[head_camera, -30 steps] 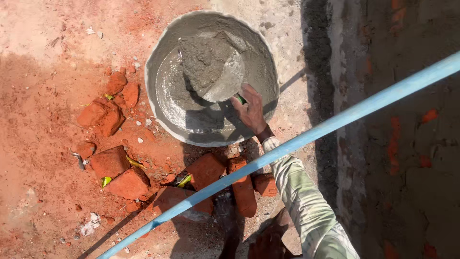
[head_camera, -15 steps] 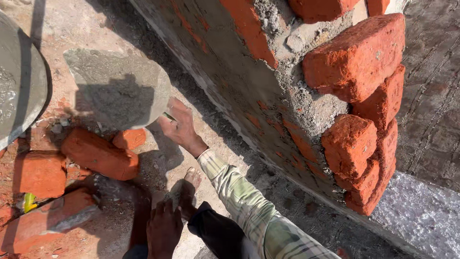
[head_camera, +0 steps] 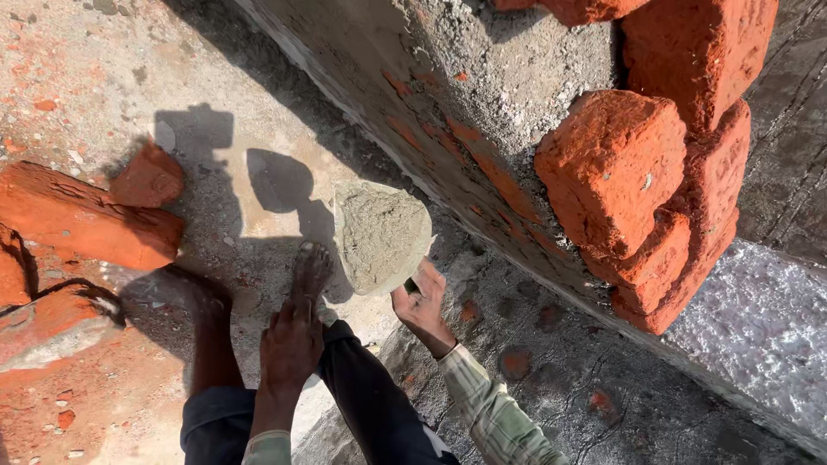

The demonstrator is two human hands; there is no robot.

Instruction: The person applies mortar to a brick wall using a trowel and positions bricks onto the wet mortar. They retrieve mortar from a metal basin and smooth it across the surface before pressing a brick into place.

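Your right hand (head_camera: pixel 422 303) grips a loaded trowel (head_camera: pixel 382 234); mortar not yet laid on wall (head_camera: pixel 482 95) at 1 o'clock; left hand (head_camera: pixel 291 344) rests slack.

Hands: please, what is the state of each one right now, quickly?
Left hand: rests flat on the person's leg, holding nothing.
Right hand: closed in a grip on the trowel, which carries a heap of grey mortar.

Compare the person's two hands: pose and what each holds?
The right hand is raised out in front, gripping a trowel heaped with grey mortar; the left hand holds nothing and rests flat on the left leg. The right hand is lit by sun; the left hand lies mostly in shade. Both are bare, with striped sleeve cuffs showing at the wrists.
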